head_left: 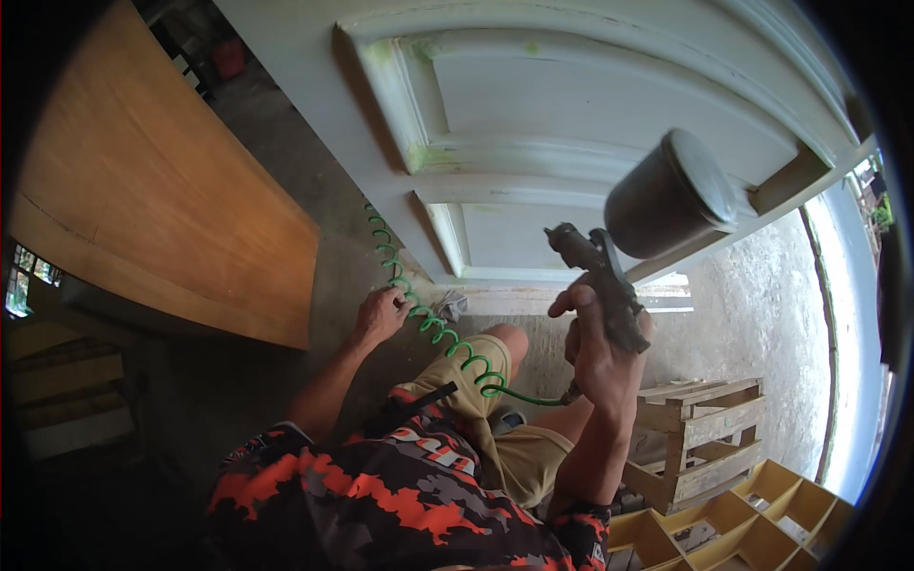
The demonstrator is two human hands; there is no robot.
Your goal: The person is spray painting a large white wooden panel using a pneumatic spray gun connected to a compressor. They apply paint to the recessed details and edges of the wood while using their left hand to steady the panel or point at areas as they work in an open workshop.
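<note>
My right hand [602, 357] is wrapped round the handle of a spray gun [609, 271], with one finger stretched out along its front. On top of the gun sits a grey metal cup [657, 205], tilted, in front of a white panelled door [609, 105]. From below the gun a green coiled air hose [490, 385] runs across my lap towards the door's lower left edge. My left hand [383, 316] is closed at the hose, its fingers curled against the coils. Pale green patches mark the corners of the door's mouldings.
A large brown wooden panel [171, 190] leans in on the left. At the lower right stand a rough wooden crate [719, 438] and a yellow compartmented frame [733, 533]. A crumpled rag [451, 305] lies on the concrete floor near the door's foot. Stacked boards are at far left.
</note>
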